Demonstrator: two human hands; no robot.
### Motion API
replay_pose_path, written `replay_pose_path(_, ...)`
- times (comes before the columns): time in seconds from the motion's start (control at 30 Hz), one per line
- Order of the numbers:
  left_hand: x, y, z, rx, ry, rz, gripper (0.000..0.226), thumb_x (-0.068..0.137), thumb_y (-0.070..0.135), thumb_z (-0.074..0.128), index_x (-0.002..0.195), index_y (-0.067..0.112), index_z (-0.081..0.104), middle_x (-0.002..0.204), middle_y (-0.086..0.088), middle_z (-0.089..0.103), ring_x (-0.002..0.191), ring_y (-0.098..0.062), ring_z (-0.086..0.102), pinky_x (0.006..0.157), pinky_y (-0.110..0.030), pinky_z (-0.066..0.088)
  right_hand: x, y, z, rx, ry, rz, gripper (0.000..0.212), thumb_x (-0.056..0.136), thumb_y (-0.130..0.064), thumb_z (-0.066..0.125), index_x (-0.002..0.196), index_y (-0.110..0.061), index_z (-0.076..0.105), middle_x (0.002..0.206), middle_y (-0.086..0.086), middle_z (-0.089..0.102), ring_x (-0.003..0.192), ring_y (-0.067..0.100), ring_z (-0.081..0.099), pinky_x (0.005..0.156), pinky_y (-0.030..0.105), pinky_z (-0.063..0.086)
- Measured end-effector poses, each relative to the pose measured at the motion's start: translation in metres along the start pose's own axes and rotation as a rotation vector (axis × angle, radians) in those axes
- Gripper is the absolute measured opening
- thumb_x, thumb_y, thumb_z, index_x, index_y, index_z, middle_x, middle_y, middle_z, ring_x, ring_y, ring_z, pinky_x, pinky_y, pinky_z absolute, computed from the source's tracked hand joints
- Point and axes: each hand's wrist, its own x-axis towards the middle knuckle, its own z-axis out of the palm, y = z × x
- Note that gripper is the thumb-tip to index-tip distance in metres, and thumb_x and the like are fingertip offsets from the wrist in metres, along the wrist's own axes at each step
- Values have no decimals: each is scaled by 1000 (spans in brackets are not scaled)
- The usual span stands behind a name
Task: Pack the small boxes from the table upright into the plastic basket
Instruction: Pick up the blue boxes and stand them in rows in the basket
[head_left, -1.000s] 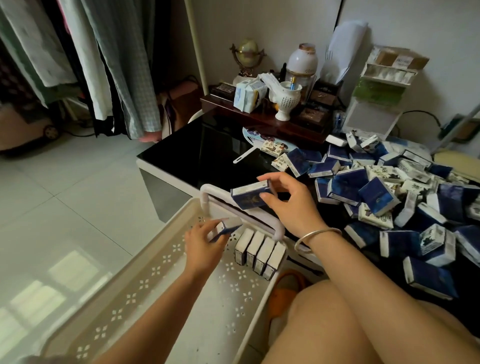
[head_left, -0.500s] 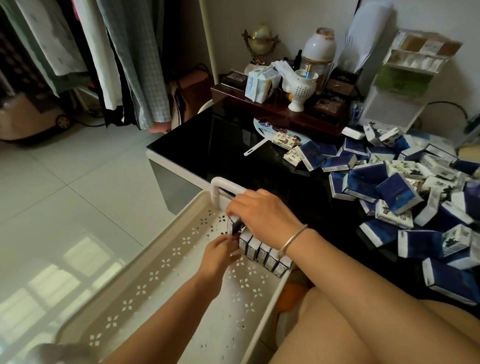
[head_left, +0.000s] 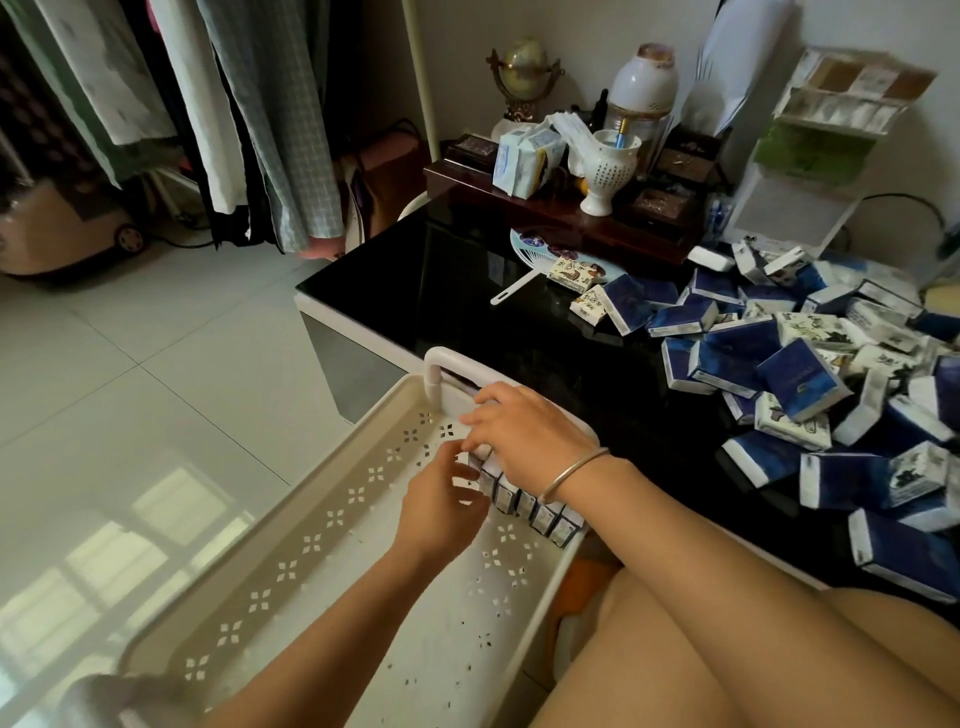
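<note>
**Both hands at the box row in the basket**

Upper left of frame: hanging clothes, w/ a suitcase below them on the pale tiled floor.

Lower left to centre: the plastic basket, pale w/ cut-out pattern, ran diagonally from btm left up to its handle at centre, close to the table edge. Inside, at the handle end, a row of small boxes stood upright, side by side and touching, along the end wall toward the basket's right corner.

L hand was inside the basket, just left of the row. Its fingers were loosely curled, tips at the row's left-end box. Couldn't tell if it pinched that box or only touched it.

R hand lay over the row's left part from above, fingers bent down toward the end wall and covering the boxes there. Its grip was hidden, so couldn't tell. A metal bangle sat on the R wrist, over the row's mid part.

Centre: black glossy table w/ a hand fan lying flat on it. At its far edge, upper centre, stood a small globe and a white cup among other clutter.

Right side: a loose pile of boxes, blue and white, lay flat and tilted on the table, well apart from the basket. Bare knees filled btm right.
</note>
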Motion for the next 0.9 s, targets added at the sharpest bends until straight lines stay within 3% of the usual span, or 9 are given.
replay_pose_path(0.07,4,-4,3,256,0,156,60,77,21,77,126,24,43,100,7,66,79,-11,67,73,-36,58,-6,7,0,145,204,32,43,82,2,54,111,-26,69,130,-7,56,127,16,39,104,33,32)
replay_pose_path(0.17,14,-3,3,415,18,253,62,74,30,81,120,21,40,91,6,65,78,-15,62,71,-37,54,-22,24,-1,222,465,226,42,81,6,53,105,-24,70,119,-5,60,116,18,47,96,39,42)
replay_pose_path(0.27,26,1,2,481,17,282,59,75,34,81,116,17,41,87,2,68,81,-21,63,69,-38,51,-32,38,3,364,399,387,35,90,-3,48,113,-25,63,119,-5,56,111,17,46,91,33,44)
replay_pose_path(0.47,43,3,5,586,18,243,63,71,48,80,109,19,40,86,-2,69,81,-27,64,69,-41,53,-43,44,8,462,378,436,31,95,-23,52,126,-25,53,126,-3,52,116,17,50,92,34,46)
replay_pose_path(0.5,44,3,5,594,17,239,63,71,49,80,110,20,40,86,-2,69,81,-26,64,69,-41,52,-44,44,7,478,349,461,39,93,-32,55,131,-26,48,130,-3,50,119,17,49,93,34,46)
replay_pose_path(0.57,45,1,4,601,12,247,64,71,50,79,109,19,40,86,-2,69,80,-26,64,69,-40,52,-48,41,6,485,228,504,76,83,-53,62,145,-27,26,141,0,41,126,21,45,98,39,44)
replay_pose_path(0.63,46,1,4,601,-9,256,63,71,48,80,110,18,40,85,-2,69,79,-25,64,68,-40,52,-50,33,8,316,59,498,116,69,-68,67,150,-27,-6,151,7,27,132,27,39,100,43,41)
replay_pose_path(0.7,48,1,3,603,-37,270,63,71,44,81,111,17,40,84,-3,69,79,-25,64,69,-41,52,-51,24,16,76,-6,468,139,58,-73,71,145,-26,-26,153,13,17,129,32,41,99,45,41)
replay_pose_path(0.9,52,2,1,605,-106,306,58,73,34,80,111,14,42,86,-4,70,81,-25,65,73,-43,53,-50,20,28,-144,86,468,139,61,-61,74,144,-22,-30,149,18,20,108,31,55,90,40,45)
